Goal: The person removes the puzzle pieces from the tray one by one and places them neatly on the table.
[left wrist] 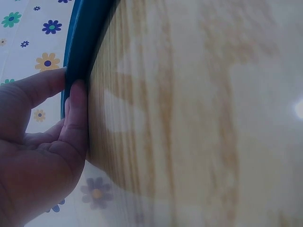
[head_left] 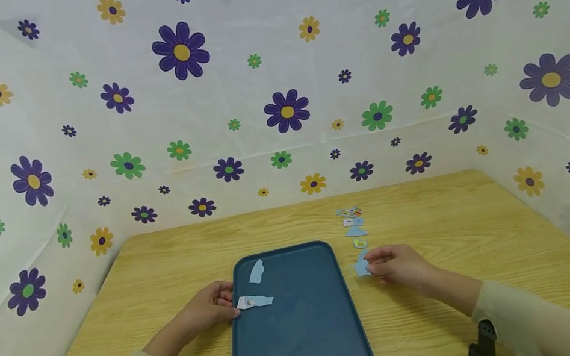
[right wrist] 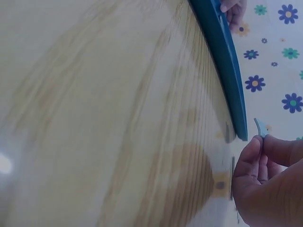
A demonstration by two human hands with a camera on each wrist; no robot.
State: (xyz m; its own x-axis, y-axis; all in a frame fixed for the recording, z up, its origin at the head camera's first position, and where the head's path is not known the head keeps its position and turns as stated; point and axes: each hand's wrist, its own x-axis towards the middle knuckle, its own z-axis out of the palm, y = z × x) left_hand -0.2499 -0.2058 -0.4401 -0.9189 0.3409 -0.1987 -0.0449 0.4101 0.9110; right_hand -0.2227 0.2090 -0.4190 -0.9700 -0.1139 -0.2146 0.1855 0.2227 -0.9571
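Right fingers (head_left: 378, 254) in a pinch on a pale-blue piece (head_left: 361, 269), left fingers (left wrist: 75, 113) around tray rim (left wrist: 84, 40)

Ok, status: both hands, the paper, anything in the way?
Left hand grips tray edge. Right hand pinches blue paper piece. Two pieces on tray. Nothing visibly blocking.

Head: looking forward, down
Left wrist: peering closely along table (left wrist: 189, 142)
Right wrist: likewise peering
All three: showing tray (head_left: 307, 333)

The place was a booth-like setup, with white flower-printed sheeting (head_left: 233, 82) surrounding a wood-grain worktop (head_left: 176, 257) on three sides.
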